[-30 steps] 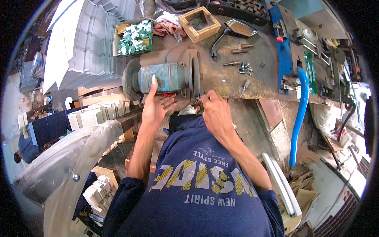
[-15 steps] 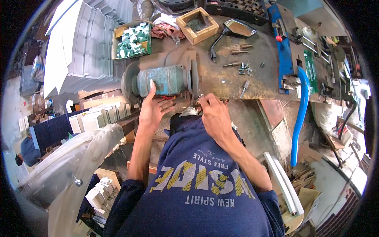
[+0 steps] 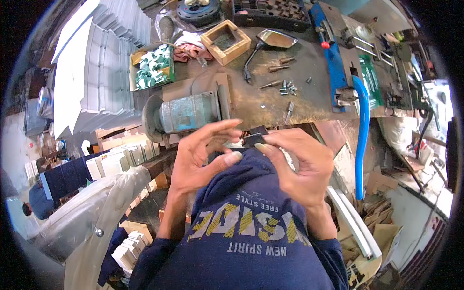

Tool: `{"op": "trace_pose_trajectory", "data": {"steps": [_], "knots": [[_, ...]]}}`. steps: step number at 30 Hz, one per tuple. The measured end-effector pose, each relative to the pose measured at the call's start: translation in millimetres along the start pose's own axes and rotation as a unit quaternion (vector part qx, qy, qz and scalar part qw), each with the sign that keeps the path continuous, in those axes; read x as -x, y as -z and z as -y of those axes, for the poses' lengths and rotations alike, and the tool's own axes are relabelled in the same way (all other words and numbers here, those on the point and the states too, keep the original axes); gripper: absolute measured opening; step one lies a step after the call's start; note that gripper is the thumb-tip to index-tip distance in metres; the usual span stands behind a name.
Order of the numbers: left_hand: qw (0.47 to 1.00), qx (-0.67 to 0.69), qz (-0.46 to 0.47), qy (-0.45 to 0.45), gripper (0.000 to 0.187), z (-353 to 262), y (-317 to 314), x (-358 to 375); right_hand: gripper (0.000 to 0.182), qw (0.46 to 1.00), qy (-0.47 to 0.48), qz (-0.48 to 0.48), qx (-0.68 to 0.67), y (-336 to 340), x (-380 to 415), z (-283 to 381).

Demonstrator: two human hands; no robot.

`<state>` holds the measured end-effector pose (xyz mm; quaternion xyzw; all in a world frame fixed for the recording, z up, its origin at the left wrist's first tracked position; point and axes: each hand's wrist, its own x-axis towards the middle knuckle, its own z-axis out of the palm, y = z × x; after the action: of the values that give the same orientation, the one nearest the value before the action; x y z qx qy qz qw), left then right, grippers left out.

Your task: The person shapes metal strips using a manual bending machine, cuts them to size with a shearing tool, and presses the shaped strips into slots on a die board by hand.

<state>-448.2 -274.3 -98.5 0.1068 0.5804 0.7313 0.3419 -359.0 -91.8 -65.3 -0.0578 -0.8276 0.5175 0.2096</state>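
Observation:
My right hand (image 3: pixel 302 159) pinches a small dark, flat-sided block (image 3: pixel 255 136) between thumb and fingers, just above my shirt front. What the block is, I cannot make out. To its left, my left hand (image 3: pixel 200 157) is open, its thumb and fingers apart and curved toward the block without touching it. Beyond my left hand, a worn blue-grey bench grinder (image 3: pixel 189 112) sits at the near edge of the workbench (image 3: pixel 261 107), with a wheel on each end.
Left of the grinder are a box of green-and-white pieces (image 3: pixel 153 67) and tall stacked white sheets (image 3: pixel 104 72). A wooden box (image 3: pixel 225 42), a mirror (image 3: pixel 276 39), metal bits (image 3: pixel 289 88) and a blue tool with a long blue handle (image 3: pixel 361 140) occupy the bench.
My right hand has lifted and turned, bringing the dark block into view. My left hand has left the grinder's front and moved right, toward the block. The view has shifted slightly.

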Motion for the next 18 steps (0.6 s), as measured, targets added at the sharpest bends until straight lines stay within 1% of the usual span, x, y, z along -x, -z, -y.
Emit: {"op": "trace_pose_trajectory", "data": {"steps": [1, 2, 3, 5, 7, 8, 9, 11, 12, 13, 15, 17, 18], "knots": [[1.0, -0.002, 0.006, 0.001, 0.045, -10, -10, -5, 0.023, 1.0, -0.001, -0.006, 0.002, 5, 2, 3], [0.999, 0.012, 0.04, -0.009, 0.044, -19, -19, -13, 0.02, 0.99, -0.096, -0.018, -0.106, 11, 4, 5], [0.997, 0.026, 0.075, -0.019, 0.043, -24, -28, -20, 0.017, 0.959, -0.185, -0.031, -0.212, 17, 5, 5], [0.995, 0.006, 0.097, -0.007, 0.041, -23, -43, -33, 0.015, 0.959, -0.176, -0.048, -0.216, 33, 5, -1], [0.99, -0.078, 0.118, -0.03, 0.04, -17, -58, -49, 0.011, 0.972, -0.145, -0.053, -0.176, 52, 5, -11], [0.988, -0.079, 0.125, -0.041, 0.036, -15, -69, -56, 0.011, 0.971, -0.145, -0.064, -0.177, 62, 5, -13], [0.987, -0.084, 0.134, -0.04, 0.036, -10, -81, -65, 0.025, 0.971, -0.146, -0.073, -0.177, 75, 4, -12], [0.983, 0.045, 0.162, -0.078, 0.032, 8, -104, -81, 0.057, 0.969, -0.145, -0.094, -0.175, 101, 2, -17], [0.98, 0.026, 0.175, -0.093, 0.031, 14, -114, -92, 0.076, 0.982, -0.099, -0.071, -0.143, 116, 3, -30], [0.978, 0.023, 0.185, -0.093, 0.031, 21, -129, -102, 0.076, 0.982, -0.097, -0.081, -0.141, 129, 4, -40], [0.968, 0.072, 0.211, -0.118, 0.032, 33, -161, -122, 0.075, 0.986, -0.042, -0.119, -0.108, 158, 5, -57], [0.961, 0.057, 0.247, -0.111, 0.032, 36, -196, -141, 0.069, 0.988, -0.004, -0.148, -0.04, 193, 3, -78], [0.966, 0.065, 0.236, -0.078, 0.033, 36, -215, -147, 0.069, 0.987, -0.008, -0.155, -0.035, 210, 1, -84]]}}
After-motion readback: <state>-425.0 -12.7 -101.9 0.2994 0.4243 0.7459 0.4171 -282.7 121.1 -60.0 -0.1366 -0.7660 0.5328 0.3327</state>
